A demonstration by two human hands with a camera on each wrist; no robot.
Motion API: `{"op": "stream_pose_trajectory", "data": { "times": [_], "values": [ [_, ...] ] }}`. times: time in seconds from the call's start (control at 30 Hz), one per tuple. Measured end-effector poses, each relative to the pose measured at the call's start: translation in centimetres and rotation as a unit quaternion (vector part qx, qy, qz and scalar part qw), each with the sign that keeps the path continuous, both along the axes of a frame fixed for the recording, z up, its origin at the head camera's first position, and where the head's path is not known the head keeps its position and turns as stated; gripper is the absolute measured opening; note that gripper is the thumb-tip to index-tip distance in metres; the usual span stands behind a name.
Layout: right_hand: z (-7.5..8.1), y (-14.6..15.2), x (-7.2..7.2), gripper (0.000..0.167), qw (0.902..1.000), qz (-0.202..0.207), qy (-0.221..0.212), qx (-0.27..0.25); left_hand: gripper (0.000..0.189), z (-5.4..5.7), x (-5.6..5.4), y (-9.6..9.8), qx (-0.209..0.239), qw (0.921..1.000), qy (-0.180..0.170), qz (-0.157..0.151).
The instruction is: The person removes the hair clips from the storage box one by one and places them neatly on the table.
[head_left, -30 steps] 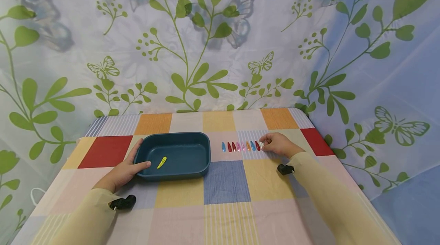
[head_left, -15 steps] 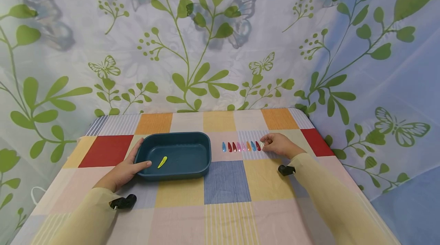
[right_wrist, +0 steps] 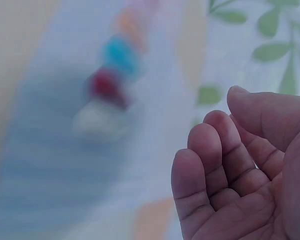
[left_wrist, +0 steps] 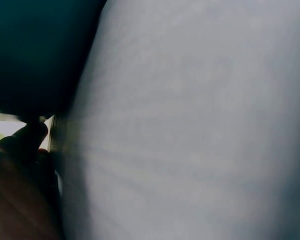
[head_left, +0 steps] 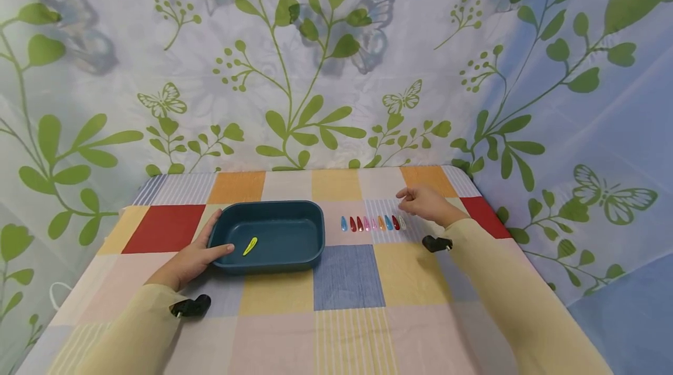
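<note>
My left hand (head_left: pixel 190 259) grips the left end of a dark teal rectangular basin (head_left: pixel 273 265), its thumb over the rim and fingers along the outer side. A yellow snap hair clip (head_left: pixel 250 246) lies inside on the basin floor. To the right, several snap hair clips stand side by side in a row, from a blue clip (head_left: pixel 344 224) at the left to a whitish clip (head_left: pixel 402 222) at the right end. My right hand (head_left: pixel 428 205) hovers just above and right of that end, holding nothing, fingers loosely bent. In the right wrist view the clips are blurred.
A patchwork cloth (head_left: pixel 347 278) covers the table. Behind it hangs a curtain (head_left: pixel 294 71) printed with leaves and butterflies, and it continues down the right side. A white cord (head_left: pixel 55 296) loops by the left table edge.
My right hand has let go of the whitish clip at the row's right end and lifted away from it. The left hand stays on the basin. The view has shifted slightly.
</note>
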State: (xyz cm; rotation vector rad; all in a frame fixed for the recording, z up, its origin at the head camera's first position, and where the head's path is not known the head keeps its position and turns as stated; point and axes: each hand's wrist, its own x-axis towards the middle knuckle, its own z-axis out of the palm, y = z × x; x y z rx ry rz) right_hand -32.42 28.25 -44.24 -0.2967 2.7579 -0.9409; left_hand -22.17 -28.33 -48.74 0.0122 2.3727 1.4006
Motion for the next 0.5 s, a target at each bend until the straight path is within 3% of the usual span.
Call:
{"op": "stream_pose_trajectory", "data": {
  "times": [0.23,0.37,0.5],
  "values": [
    [4.7,-7.4,0.0,0.04,0.9969,0.076,-0.005,-0.021,0.11,-0.2,0.0,-0.2,0.001,1.0,0.003,0.006],
    [5.5,-12.2,0.0,0.04,0.9914,0.127,0.014,-0.03,0.11,-0.4,-0.1,-0.1,0.012,0.9999,0.004,0.007],
    [5.8,-17.1,0.1,0.04,0.9816,0.188,0.036,-0.004,0.108,-0.4,-0.1,0.0,0.017,0.9998,0.008,0.01]
  ]
}}
